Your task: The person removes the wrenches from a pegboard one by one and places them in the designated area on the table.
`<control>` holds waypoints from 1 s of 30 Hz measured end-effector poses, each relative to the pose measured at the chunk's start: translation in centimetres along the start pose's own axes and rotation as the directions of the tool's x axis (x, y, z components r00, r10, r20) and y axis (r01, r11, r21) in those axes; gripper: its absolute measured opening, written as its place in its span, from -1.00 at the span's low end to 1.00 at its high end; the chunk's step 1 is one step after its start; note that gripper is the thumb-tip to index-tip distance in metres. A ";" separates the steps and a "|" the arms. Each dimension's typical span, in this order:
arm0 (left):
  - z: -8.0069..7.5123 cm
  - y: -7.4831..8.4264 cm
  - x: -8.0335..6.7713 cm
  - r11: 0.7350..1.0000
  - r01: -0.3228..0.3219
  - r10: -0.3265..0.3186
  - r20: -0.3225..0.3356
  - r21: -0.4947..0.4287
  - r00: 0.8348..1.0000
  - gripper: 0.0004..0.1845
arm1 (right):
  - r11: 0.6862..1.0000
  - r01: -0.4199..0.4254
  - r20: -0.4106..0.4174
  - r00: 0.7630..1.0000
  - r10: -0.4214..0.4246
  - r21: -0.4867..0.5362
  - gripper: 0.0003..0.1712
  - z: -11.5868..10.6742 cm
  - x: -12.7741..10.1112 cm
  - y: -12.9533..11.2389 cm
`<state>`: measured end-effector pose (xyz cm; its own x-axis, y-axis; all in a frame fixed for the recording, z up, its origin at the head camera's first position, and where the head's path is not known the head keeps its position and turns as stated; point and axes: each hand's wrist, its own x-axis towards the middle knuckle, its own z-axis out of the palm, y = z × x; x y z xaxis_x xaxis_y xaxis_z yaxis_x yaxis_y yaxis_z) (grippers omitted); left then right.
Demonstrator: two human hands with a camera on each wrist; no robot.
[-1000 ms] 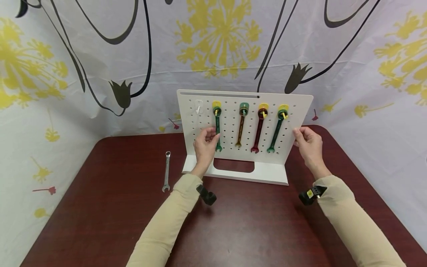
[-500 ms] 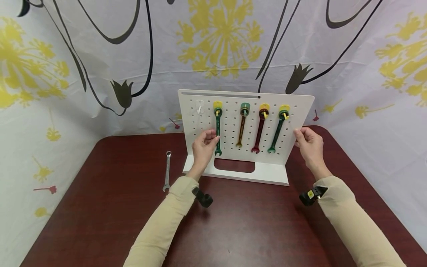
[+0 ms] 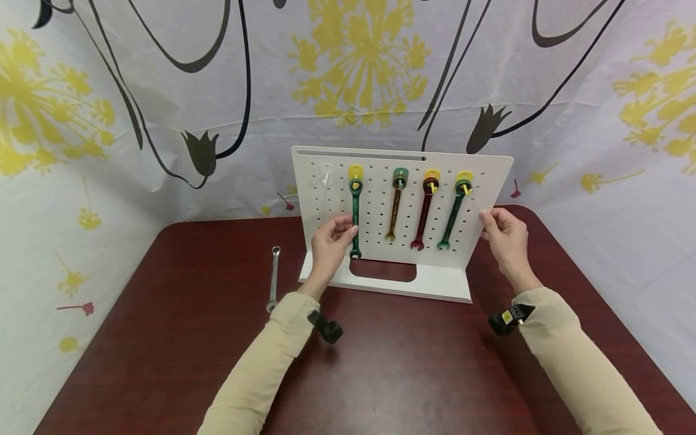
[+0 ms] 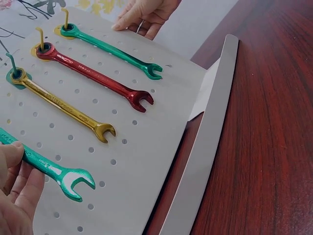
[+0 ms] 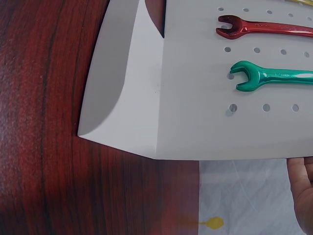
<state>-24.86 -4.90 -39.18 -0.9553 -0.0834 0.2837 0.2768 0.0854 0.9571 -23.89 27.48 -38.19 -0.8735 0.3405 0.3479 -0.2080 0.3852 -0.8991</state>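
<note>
A reddish-brown table (image 3: pixel 424 368) carries a silver wrench (image 3: pixel 274 275) and white pegboard (image 3: pixel 376 211).

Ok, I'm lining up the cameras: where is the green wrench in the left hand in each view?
Head: the held green wrench is at the centre, in the left hand.
Left wrist: lower left, cut off by the left edge.
Right wrist: not in it.
Shared landmark: the red wrench, in all three views.

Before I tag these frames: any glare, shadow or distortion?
Head: faint sheen on the tabletop; left wrist: bright glare on the held green wrench near its open end, and the pegboard base looks bowed, probably lens distortion; right wrist: grey shading with a curved edge on that base.
</note>
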 end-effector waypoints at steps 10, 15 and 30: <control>-0.3 0.5 -0.6 0.994 0.076 -0.074 0.028 -0.082 0.997 -0.78 | 1.000 0.027 -0.004 1.000 -0.027 0.013 -0.75 0.1 0.0 0.1; -0.6 0.8 -0.7 0.986 0.116 -0.111 0.051 -0.116 0.992 -0.77 | 1.000 0.022 0.006 1.000 -0.022 0.003 -0.78 0.0 0.0 0.1; -1.5 1.7 -1.3 0.958 0.206 -0.179 0.144 -0.199 0.973 -0.74 | 1.000 0.022 0.005 1.000 -0.022 -0.014 -0.68 0.0 0.0 0.1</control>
<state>-23.06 -6.11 -37.86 -0.9943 0.0467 0.0962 0.0893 -0.1328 0.9871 -23.86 27.51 -38.30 -0.8708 0.3277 0.3665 -0.2210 0.4050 -0.8872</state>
